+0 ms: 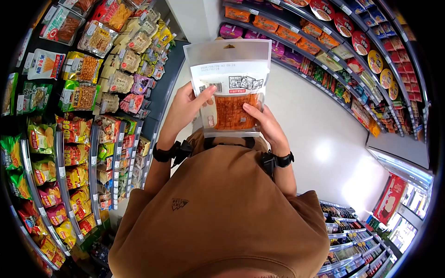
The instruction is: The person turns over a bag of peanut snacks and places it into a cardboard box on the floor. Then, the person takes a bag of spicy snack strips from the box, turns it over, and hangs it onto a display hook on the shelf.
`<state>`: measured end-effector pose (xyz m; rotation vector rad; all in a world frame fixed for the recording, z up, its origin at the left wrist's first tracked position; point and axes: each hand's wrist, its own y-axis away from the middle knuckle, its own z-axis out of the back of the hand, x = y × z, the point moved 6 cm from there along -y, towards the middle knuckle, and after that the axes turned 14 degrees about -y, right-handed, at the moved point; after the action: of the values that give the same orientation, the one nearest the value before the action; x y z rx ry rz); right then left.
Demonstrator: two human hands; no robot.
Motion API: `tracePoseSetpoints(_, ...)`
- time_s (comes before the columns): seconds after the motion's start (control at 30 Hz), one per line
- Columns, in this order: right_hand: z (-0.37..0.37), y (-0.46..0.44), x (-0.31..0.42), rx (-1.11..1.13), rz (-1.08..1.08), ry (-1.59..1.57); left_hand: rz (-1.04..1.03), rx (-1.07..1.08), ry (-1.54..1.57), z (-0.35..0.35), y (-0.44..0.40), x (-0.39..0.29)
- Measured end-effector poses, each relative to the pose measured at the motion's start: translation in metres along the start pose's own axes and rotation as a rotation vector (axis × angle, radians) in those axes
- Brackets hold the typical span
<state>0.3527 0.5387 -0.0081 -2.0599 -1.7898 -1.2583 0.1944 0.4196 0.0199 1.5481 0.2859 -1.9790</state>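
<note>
Between my two hands, in front of my chest, is an upright snack packet (236, 111) with a clear window showing reddish-brown food. Its upper part carries a printed date, a barcode and small drawings, and a hang hole is cut near the top edge. My left hand (189, 104) grips the packet's left side, thumb across the front near the barcode. My right hand (268, 121) holds the lower right side, thumb pressed on the window. The other fingers of both hands are mostly hidden behind the packet. Black straps circle both wrists.
On the left, a shelf rack (60, 153) holds hanging snack packets (83, 67) and bags of chips (76, 155). Curved shelves (320, 69) with boxed and cup foods line the right. More shelves (352, 236) stand at lower right. Pale floor (320, 125) runs between them.
</note>
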Motion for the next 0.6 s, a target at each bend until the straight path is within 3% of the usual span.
tracePoseSetpoints(0.6, 0.014, 0.013, 0.005, -0.036, 0.028, -0.004, -0.027, 0.02, -0.053, -0.02, -0.011, -0.01)
